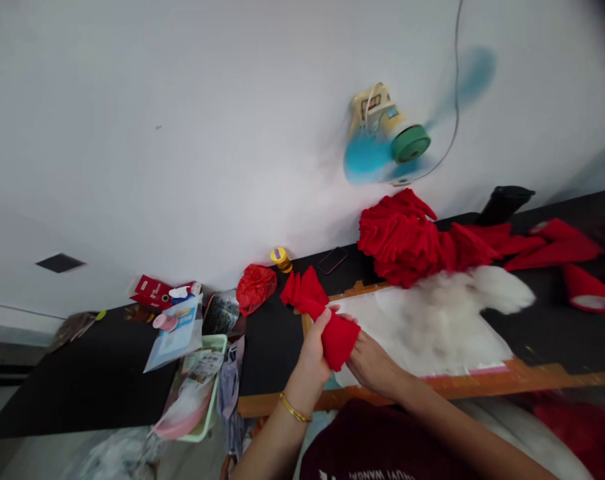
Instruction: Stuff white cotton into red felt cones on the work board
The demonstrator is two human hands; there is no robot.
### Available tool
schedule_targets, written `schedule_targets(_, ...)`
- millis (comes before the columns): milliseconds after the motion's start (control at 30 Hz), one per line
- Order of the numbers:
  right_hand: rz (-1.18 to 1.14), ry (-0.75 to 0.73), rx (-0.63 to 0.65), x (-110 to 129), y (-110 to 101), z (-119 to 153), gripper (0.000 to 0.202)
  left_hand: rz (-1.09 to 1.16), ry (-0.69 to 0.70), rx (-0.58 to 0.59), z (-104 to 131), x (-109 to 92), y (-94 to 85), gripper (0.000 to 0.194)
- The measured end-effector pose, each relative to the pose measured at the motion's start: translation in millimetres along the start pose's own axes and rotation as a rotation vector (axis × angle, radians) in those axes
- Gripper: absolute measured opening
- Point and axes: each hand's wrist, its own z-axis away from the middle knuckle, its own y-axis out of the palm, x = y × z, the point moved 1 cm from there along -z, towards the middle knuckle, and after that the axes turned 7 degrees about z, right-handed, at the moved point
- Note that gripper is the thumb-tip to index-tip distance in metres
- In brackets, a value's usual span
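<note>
A red cloth piece (340, 340) is between my two hands over the near edge of the table. My left hand (314, 343), with a gold bangle at the wrist, is wrapped round its left side. My right hand (370, 360) holds its right side, the fingers partly hidden behind the cloth. More red cloth (305, 288) lies on the table just beyond my hands. White fluffy stuffing (437, 317) sits on a white sheet (412, 360) to the right.
A large red cloth heap (402, 237) stands at the back, with red pieces (557, 243) further right. A fan (411, 143) spins on the wall. A phone (332, 260), yellow-lidded jar (281, 259), red bag (256, 288) and green basket (207, 407) are leftward.
</note>
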Motion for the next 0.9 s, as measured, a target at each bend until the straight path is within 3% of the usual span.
schedule_targets(200, -0.055, -0.037, 0.076, -4, 2, -6, 0.03, -0.02, -0.044, 0.001, -9, -2, -6.9, 0.036)
schedule_targets(400, 0.043, 0.109, 0.046, 8, 13, -14, 0.044, -0.061, 0.097, -0.088, -12, 4, -5.9, 0.03)
schedule_targets(600, -0.099, 0.102, 0.201, 6, -1, -20, 0.026, 0.138, 0.043, -0.118, -33, -3, -16.2, 0.015)
schedule_targets(667, -0.155, 0.111, 0.148, 3, -9, -20, 0.03, 0.188, 0.033, -0.083, -38, -8, -18.8, 0.016)
schedule_targets(800, -0.131, 0.235, -0.11, 3, -24, -19, 0.039, 0.261, -0.002, 0.054, -38, -17, -18.6, 0.024)
schedule_targets(900, -0.115, 0.262, -0.18, 8, -26, -22, 0.039, 0.31, 0.005, 0.076, -36, -19, -16.1, 0.027)
